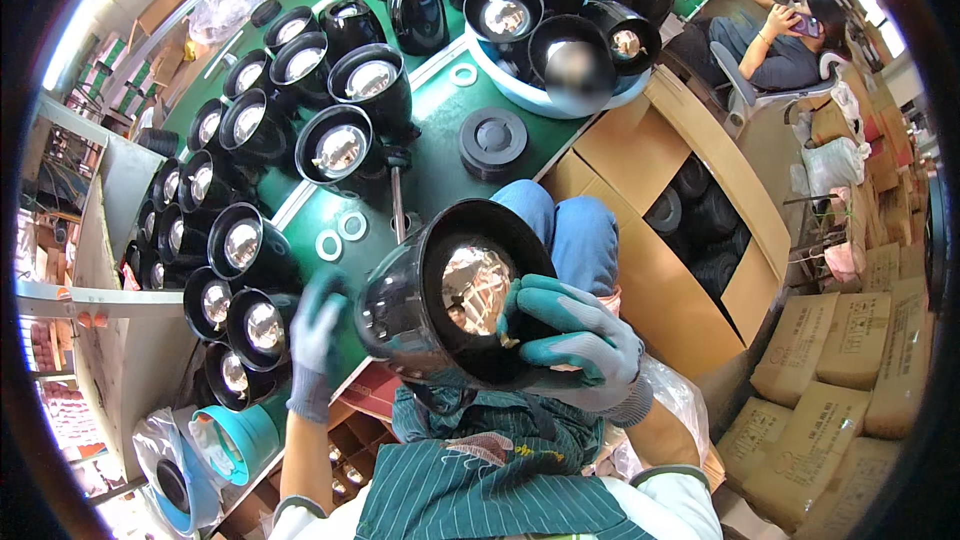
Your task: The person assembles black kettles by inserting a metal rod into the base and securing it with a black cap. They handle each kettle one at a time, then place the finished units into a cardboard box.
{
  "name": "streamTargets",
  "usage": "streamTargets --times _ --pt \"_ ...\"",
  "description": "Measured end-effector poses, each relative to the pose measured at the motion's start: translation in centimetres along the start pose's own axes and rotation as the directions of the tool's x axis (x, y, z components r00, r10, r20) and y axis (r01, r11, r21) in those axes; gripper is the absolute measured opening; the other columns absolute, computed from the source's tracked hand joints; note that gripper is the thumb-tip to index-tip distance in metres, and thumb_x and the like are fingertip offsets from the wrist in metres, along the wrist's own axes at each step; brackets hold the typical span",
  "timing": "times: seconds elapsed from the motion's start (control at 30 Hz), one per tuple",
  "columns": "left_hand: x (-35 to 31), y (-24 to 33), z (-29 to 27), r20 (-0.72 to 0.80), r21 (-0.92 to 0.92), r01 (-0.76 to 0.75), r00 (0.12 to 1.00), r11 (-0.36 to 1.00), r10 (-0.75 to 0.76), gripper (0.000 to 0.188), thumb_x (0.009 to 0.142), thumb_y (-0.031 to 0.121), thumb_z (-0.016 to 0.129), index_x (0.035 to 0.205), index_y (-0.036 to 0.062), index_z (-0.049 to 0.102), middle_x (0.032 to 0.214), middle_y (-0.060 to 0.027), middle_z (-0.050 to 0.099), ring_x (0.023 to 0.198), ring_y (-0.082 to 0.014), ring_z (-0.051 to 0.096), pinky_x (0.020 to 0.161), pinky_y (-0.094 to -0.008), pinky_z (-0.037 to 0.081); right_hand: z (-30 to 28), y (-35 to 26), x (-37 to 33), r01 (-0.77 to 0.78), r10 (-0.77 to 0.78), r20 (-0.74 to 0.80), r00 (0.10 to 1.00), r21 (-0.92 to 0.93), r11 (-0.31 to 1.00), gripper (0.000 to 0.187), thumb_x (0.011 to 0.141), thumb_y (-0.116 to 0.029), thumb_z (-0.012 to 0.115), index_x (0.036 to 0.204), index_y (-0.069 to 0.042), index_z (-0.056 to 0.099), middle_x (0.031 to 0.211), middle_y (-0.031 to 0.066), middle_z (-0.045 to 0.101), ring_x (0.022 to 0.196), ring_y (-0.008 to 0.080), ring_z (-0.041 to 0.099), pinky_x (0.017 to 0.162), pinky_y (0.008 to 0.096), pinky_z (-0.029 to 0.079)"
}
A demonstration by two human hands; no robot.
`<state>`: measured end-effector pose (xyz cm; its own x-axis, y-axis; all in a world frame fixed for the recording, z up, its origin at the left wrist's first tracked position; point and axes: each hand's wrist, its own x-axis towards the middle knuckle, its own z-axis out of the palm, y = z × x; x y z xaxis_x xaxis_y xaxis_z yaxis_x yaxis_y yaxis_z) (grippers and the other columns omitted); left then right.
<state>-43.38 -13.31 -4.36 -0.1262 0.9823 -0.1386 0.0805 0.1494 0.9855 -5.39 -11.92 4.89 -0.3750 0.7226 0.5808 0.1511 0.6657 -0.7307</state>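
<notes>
The glossy black kettle body with a shiny metal floor is held over the lap, just off the near edge of the green worktable, whose left side is crowded with rows of matching black kettle bodies. Its open mouth tilts up toward the camera, long axis slanting down-left. The gloved left hand presses flat against its left wall, while the gloved right hand curls over the rim, fingertips pinching something small inside

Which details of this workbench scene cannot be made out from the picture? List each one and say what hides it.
- Head view: the right hand covers the lower rim of the black kettle body.
- Head view: the left hand is motion-blurred, so its contact with the kettle is unclear.
- Head view: one pot in the white basin is blurred out.
- Head view: the contents of the cardboard cartons are hidden; they are shut.
</notes>
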Motion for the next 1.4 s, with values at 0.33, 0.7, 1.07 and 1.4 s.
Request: streamTargets --times 0.33,0.7,1.07,1.4 --pt "0.7 -4.3 3.0 0.358 0.098 0.054 0.93 0.994 -0.086 0.061 0.09 0.022 0.072 0.145 0.0016 0.055 0.144 -0.011 0.062 0.134 -0.0269 0.056 0.115 -0.044 0.043 4.5 3.9 3.7 -0.079 -0.016 0.312 0.95 0.291 0.953 0.044 0.075 -0.009 0.089 0.114 -0.008 0.068 0.146 0.0213 0.056 0.137 0.041 0.056 0.111 0.0484 0.049" --pt "2.6 -9.5 4.0 0.22 -0.027 0.333 0.922 0.943 -0.319 0.073 0.088 0.035 0.075 0.15 0.0047 0.05 0.147 -0.0125 0.059 0.134 -0.03 0.056 0.115 -0.0488 0.044 8.4 25.9 13.6 -0.661 0.839 -0.257 0.48 -0.735 0.153 0.118 0.075 -0.066 0.081 0.166 -0.022 0.021 0.168 0.0317 0.009 0.154 0.0503 0.016 0.117 0.0711 0.025" --pt "5.1 -8.2 5.4 0.409 -0.012 0.258 0.883 0.966 -0.23 0.086 0.086 0.048 0.078 0.154 0.0077 0.046 0.15 -0.014 0.057 0.135 -0.0331 0.056 0.115 -0.0537 0.044 3.7 8.1 8.1 -0.157 0.148 0.215 0.965 0.024 0.987 0.108 0.064 -0.047 0.096 0.154 -0.009 0.051 0.164 0.0259 0.027 0.15 0.0455 0.031 0.121 0.0564 0.029" --pt "5.8 -0.8 7.1 0.77 0.074 -0.11 0.638 0.991 0.014 0.089 0.083 0.038 0.084 0.156 0.0075 0.044 0.154 -0.0162 0.052 0.138 -0.032 0.053 0.118 -0.0491 0.039 0.9 4.4 2.1 0.052 -0.039 0.185 0.982 -0.067 0.996 0.094 0.05 -0.061 0.096 0.134 -0.029 0.069 0.16 0.0309 0.03 0.146 0.051 0.033 0.118 0.0612 0.028"
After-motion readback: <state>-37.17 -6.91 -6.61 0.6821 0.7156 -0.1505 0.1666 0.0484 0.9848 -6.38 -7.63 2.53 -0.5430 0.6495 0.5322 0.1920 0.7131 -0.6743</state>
